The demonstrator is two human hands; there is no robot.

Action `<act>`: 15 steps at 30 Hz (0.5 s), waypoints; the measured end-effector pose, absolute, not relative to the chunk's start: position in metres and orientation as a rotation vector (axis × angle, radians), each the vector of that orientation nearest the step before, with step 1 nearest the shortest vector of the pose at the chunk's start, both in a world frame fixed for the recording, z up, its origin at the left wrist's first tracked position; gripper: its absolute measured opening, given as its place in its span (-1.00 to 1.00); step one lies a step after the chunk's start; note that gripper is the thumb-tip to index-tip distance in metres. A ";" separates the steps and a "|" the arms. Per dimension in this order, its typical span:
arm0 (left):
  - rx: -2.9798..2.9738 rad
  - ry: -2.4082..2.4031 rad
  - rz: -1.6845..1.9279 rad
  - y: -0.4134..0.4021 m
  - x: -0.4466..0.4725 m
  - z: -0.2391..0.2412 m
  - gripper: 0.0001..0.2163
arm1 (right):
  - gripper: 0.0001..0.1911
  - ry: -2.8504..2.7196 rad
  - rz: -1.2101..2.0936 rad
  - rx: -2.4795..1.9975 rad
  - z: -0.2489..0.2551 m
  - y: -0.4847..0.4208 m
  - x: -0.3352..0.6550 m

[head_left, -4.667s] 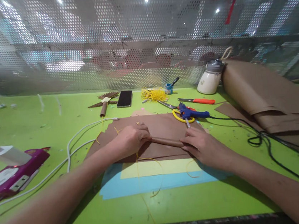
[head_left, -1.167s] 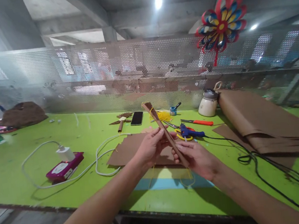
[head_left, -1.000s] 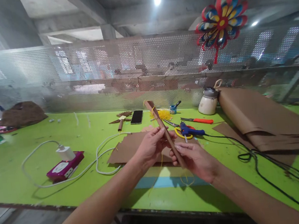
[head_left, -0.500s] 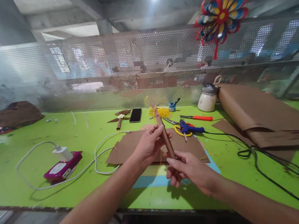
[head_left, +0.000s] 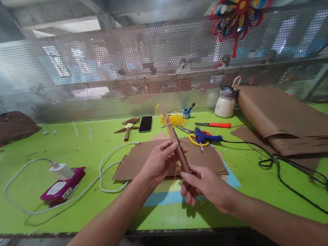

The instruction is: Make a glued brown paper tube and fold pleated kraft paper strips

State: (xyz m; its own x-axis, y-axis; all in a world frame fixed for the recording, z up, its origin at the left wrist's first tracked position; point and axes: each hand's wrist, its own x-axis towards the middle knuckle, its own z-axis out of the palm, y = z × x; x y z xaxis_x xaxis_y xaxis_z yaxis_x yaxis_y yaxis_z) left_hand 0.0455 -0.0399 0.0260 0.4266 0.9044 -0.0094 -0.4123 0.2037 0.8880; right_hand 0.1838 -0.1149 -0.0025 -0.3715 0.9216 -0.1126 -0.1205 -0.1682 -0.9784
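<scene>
The lower end of a brown paper tube [head_left: 183, 160] is gripped in the right hand [head_left: 205, 185], thumb on top, fingers curled below. A bit further out, its middle is pinched by the left hand [head_left: 161, 162], so the thing's held up tilted over the green table [head_left: 89, 222], far end leaning left. A thin yellow strand [head_left: 175, 173] is seen just below the left hand. Beneath both hands, a blue sheet [head_left: 157, 199] is mostly covered by brown sheets [head_left: 135, 161].

Well left of the left hand, a white charger [head_left: 61, 171] is plugged into a purple power strip [head_left: 63, 186]. Beyond the right hand, a blue glue gun [head_left: 211, 136] is laid over yellow-handled scissors [head_left: 193, 138], with an orange-handled knife [head_left: 220, 125] just past them. Out past the left hand, a yellow tangle [head_left: 177, 120] is partly hidden by the tube, with a phone [head_left: 145, 124] placed left of it. Farther out and right of the right hand, a white bottle [head_left: 224, 107] is set beside big folded brown paper [head_left: 269, 115], and everything's backed by a perforated panel [head_left: 88, 80]
</scene>
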 end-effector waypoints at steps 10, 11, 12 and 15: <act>0.878 0.665 1.005 -0.037 0.037 0.023 -0.79 | -0.73 -1.980 0.181 -1.506 0.014 -0.026 0.282; 0.884 0.657 1.002 -0.036 0.036 0.022 -0.80 | -0.75 -2.011 0.145 -1.564 0.012 -0.010 0.295; 0.890 0.645 0.998 -0.036 0.035 0.021 -0.81 | -0.74 -2.062 0.126 -1.610 0.009 0.003 0.305; 0.899 0.627 0.987 -0.035 0.033 0.019 -0.83 | -0.66 -2.219 0.091 -1.696 -0.005 0.029 0.320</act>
State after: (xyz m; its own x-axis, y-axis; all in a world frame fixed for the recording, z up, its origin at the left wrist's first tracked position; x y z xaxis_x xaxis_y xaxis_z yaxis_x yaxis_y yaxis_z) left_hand 0.0334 -0.0350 0.0189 0.4313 0.9006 -0.0539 -0.4319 0.2586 0.8640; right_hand 0.3199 0.0286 -0.0050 -0.2260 0.9461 0.2318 0.9240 0.2836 -0.2566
